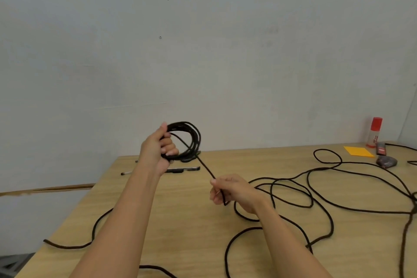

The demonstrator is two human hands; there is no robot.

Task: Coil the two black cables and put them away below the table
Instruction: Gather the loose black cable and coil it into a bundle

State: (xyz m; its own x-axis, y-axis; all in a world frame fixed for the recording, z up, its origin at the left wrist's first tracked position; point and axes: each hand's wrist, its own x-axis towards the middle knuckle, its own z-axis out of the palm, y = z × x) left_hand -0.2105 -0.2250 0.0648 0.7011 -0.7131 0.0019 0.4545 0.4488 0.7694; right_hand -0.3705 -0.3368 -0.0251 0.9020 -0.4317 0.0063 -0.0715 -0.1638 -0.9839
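Head view: you're gripping a part-wound coil (187, 140) in your left hand (158, 146) above the table (180, 210), your right hand (230, 189) pinching loose cable (316, 187); nothing stowed yet.

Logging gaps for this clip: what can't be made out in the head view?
Head view:
- loose black cable: runs off the right and bottom edges; ends unseen, one cable or two unclear.
- coil in the left hand: fingers cover part; loop count blurred.
- storage below the table: hidden by its top.
- glue bottle label: too small.
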